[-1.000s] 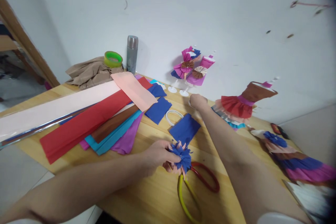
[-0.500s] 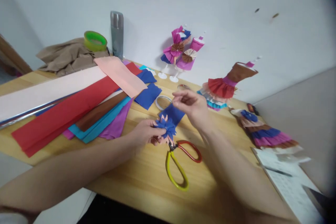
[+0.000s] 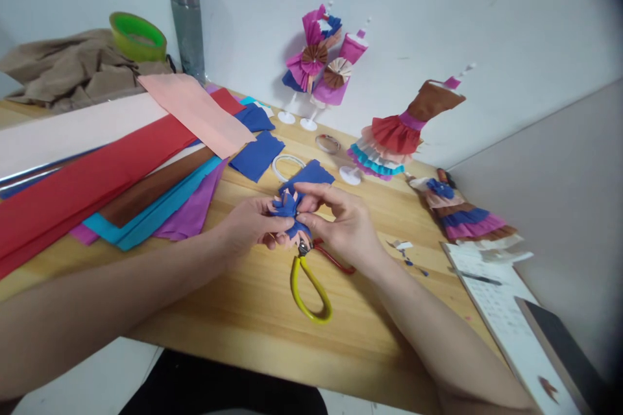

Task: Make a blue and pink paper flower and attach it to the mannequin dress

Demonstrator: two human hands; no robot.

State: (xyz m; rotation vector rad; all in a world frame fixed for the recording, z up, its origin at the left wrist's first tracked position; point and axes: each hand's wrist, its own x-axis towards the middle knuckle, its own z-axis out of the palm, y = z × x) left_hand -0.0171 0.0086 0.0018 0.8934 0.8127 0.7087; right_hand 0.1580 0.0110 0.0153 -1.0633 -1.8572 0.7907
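Observation:
A blue and peach paper flower (image 3: 286, 205) is held between both hands over the table. My left hand (image 3: 253, 224) pinches its left side, thumb on top. From the right, my right hand (image 3: 335, 217) has thumb and index finger closed on the flower's right side near its centre. Just below the flower lie scissors (image 3: 311, 295) with one yellow and one red handle; their blades are hidden under the flower. Behind the hands are a blue paper piece (image 3: 311, 173) and a white ring of tape (image 3: 287, 167).
Colored paper strips (image 3: 111, 168) cover the left side, near a flask (image 3: 187, 26) and a green tape roll (image 3: 139, 37). Small dress forms (image 3: 413, 117) stand along the wall. A layered dress (image 3: 467, 217) and a calendar sheet (image 3: 496, 298) lie at right.
My right hand has come down and left onto the flower, which it now grips with the left. The view has shifted, so the scenery sits higher and further left.

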